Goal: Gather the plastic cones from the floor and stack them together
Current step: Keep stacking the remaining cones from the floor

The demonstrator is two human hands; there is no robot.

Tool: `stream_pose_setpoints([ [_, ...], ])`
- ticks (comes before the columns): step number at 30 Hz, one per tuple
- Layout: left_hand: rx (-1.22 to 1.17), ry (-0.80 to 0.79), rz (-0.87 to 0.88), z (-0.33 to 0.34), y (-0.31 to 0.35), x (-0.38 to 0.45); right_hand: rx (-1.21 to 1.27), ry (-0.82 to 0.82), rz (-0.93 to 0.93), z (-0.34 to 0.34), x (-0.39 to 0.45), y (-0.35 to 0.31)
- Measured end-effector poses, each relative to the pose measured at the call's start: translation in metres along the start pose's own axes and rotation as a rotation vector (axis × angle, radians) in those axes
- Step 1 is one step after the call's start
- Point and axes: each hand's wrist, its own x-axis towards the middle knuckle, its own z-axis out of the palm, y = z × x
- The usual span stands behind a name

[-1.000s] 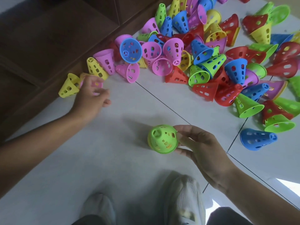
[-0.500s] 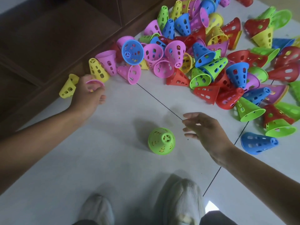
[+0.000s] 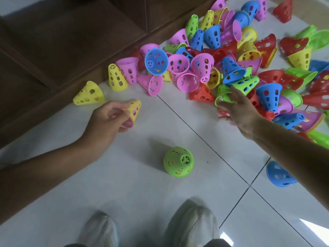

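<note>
Head view. A person's left hand (image 3: 106, 120) grips a small yellow perforated plastic cone (image 3: 134, 109) w/ a pink cone nested inside, just above the white tiled floor (image 3: 71, 184). Right hand (image 3: 238, 111), fingers spread wide & holding nothing, is at the near edge of a multicoloured pile of plastic cones (image 3: 231, 56). A green perforated plastic cone (image 3: 179, 164) stands upright on the floor between the arms, apart from both hands.

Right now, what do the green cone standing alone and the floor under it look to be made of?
Green cone: thin moulded plastic, it seems, with a smooth, slightly glossy skin, punched holes and a uniform bright colour. Floor: probably glazed ceramic tile, pale and smooth, with dark grout lines and a soft window reflection.
</note>
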Motion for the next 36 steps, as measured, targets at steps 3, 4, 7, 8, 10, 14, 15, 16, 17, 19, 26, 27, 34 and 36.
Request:
stream_pose_setpoints([
  [3, -0.095, -0.025, -0.013, 0.003, 0.010, -0.013, 0.033, 0.009, -0.007, -0.002, 0.003, 0.002],
  [4, -0.122, -0.043, -0.018, 0.004, 0.012, -0.017, 0.058, 0.018, -0.004, -0.003, 0.001, 0.001],
  [7, -0.189, -0.107, -0.029, 0.007, 0.020, -0.026, 0.212, 0.036, 0.017, -0.006, -0.013, -0.004],
  [8, -0.218, -0.127, -0.032, 0.008, 0.023, -0.029, 0.275, 0.037, 0.016, -0.006, -0.021, -0.006],
  [10, -0.282, -0.177, -0.041, 0.010, 0.029, -0.037, 0.372, 0.038, 0.009, -0.007, -0.040, -0.008],
  [14, -0.416, -0.299, -0.114, 0.018, 0.039, -0.053, 0.491, 0.039, -0.009, -0.007, -0.078, -0.010],
  [15, -0.453, -0.318, -0.144, 0.021, 0.041, -0.057, 0.535, 0.041, -0.005, -0.007, -0.086, -0.013],
  [16, -0.485, -0.338, -0.172, 0.023, 0.043, -0.061, 0.581, 0.045, 0.003, -0.007, -0.093, -0.015],
  [17, -0.506, -0.360, -0.195, 0.026, 0.044, -0.065, 0.631, 0.044, 0.010, -0.008, -0.101, -0.018],
  [19, -0.514, -0.420, -0.227, 0.031, 0.043, -0.071, 0.729, 0.025, 0.017, -0.009, -0.113, -0.022],
  [26, -0.317, -0.540, -0.187, 0.042, 0.027, -0.080, 0.901, -0.129, 0.000, -0.006, -0.146, -0.026],
  [27, -0.278, -0.521, -0.165, 0.043, 0.024, -0.081, 0.892, -0.163, -0.011, -0.005, -0.151, -0.025],
  [34, -0.130, -0.483, -0.104, 0.044, 0.000, -0.080, 0.859, -0.220, -0.006, 0.001, -0.168, -0.013],
  [36, -0.115, -0.471, -0.099, 0.043, -0.007, -0.078, 0.840, -0.232, -0.003, 0.003, -0.168, -0.009],
])
